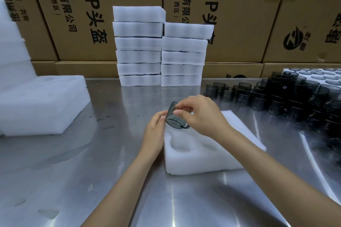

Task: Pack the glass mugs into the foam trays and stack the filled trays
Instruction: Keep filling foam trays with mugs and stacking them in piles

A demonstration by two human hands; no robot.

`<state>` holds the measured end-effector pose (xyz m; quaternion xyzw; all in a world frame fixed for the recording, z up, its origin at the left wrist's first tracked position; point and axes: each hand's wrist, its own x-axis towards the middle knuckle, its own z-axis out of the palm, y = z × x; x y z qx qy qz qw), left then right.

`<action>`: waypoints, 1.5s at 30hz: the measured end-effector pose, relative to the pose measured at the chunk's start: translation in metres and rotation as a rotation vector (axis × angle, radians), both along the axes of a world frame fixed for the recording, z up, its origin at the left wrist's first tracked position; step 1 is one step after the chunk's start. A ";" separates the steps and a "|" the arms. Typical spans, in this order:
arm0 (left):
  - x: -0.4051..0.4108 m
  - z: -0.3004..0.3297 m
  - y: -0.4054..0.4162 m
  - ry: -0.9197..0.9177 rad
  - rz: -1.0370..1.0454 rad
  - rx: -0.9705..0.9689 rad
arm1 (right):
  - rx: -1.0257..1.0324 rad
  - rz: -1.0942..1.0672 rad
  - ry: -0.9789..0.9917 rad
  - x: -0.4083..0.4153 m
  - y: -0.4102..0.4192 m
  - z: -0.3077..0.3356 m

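- While the right hand [201, 114] pinched the smoked glass mug [174, 116] at its rim, the left hand [156, 127] curled against the mug's side, so both hands held it.
- The mug was tilted, base toward the camera, directly above the far left pocket of the foam tray [193, 155].
- Two nearer pockets of that tray showed unfilled; the pockets under the right hand could not be seen.
- Judged procedure: level the mug, align its handle with the pocket's notch, then press it down evenly; forcing it askew would likely tear the foam.
- Behind the tray stood two stacks of filled trays [160, 49].
- Right of the tray sat the loose mugs [287, 97], several stacked.
- Left of the tray lay spare foam blocks [40, 101], all on the steel table [92, 171].
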<state>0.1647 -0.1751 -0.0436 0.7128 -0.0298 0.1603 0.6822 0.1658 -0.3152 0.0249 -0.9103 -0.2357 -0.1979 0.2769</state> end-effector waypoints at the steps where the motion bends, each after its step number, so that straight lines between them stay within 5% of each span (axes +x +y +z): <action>1: 0.000 0.000 0.000 0.000 -0.002 0.002 | 0.001 0.000 -0.006 0.001 0.000 0.000; 13: 0.000 -0.003 0.001 -0.039 -0.008 0.040 | -0.381 0.044 -0.097 0.001 0.004 -0.013; 18: -0.007 -0.002 0.004 -0.088 -0.012 0.112 | -0.135 0.049 0.089 0.004 -0.008 -0.003; 21: -0.015 0.002 0.008 -0.194 -0.006 0.248 | -0.171 0.013 0.081 0.004 -0.017 0.000; 26: -0.023 0.002 0.017 -0.285 -0.012 0.742 | -0.446 0.169 0.301 -0.009 -0.015 -0.022; 33: -0.027 0.000 0.019 -0.229 -0.045 0.900 | -0.481 0.137 0.341 -0.010 -0.009 -0.026; 39: -0.029 -0.009 0.021 -0.098 -0.170 0.743 | -0.231 0.162 0.421 -0.004 -0.013 -0.016; 45: -0.016 -0.007 0.028 0.122 -0.145 0.459 | 0.055 -0.320 0.194 0.046 -0.082 -0.001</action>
